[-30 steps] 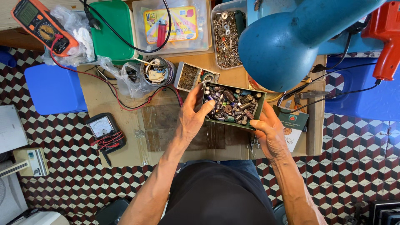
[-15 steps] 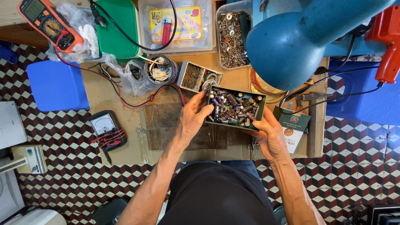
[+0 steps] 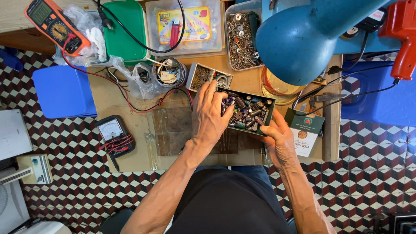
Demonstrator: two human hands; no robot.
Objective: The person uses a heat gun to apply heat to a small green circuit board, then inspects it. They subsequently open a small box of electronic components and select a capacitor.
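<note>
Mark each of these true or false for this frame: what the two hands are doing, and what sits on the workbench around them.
1. The left hand has its fingers in a small box of electronic parts. True.
2. The right hand holds a hammer. False: it grips the box's near right corner; the hammer lies untouched on the bench.
3. An orange multimeter lies at the far left. True.
4. The blue lamp stands on the floor. False: its shade hangs over the bench's far right side.
5. The analog meter lies left of the hands. True.
</note>
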